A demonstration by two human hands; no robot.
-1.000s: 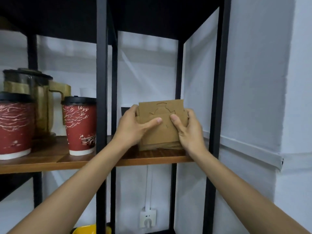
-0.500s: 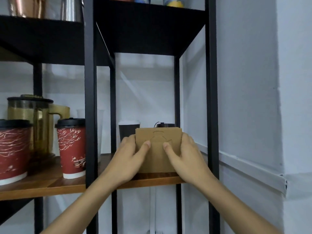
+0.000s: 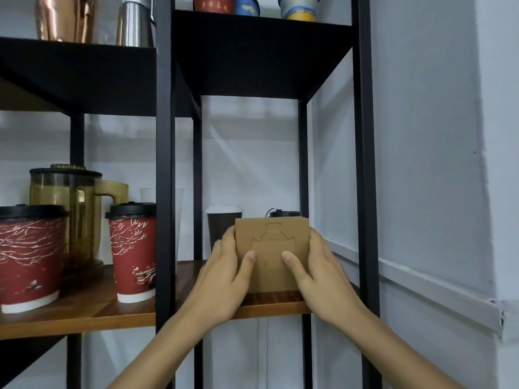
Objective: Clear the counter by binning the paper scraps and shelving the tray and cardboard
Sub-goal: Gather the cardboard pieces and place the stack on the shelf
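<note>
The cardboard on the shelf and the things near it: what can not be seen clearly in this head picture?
- Cardboard: its side edges are covered by the left hand and right hand.
- Dark cup: partly hidden behind the cardboard and left hand.
- Black object behind the cardboard: only its top shows.
- Cups on the top shelf: cut off by the upper edge.

We see a black-framed shelf unit with a wooden shelf (image 3: 84,313). On it stand two red cups (image 3: 133,248) with black lids, an amber pitcher (image 3: 73,214), a dark cup (image 3: 220,228) and the cardboard (image 3: 271,248), upright near the front edge on the right.
</note>
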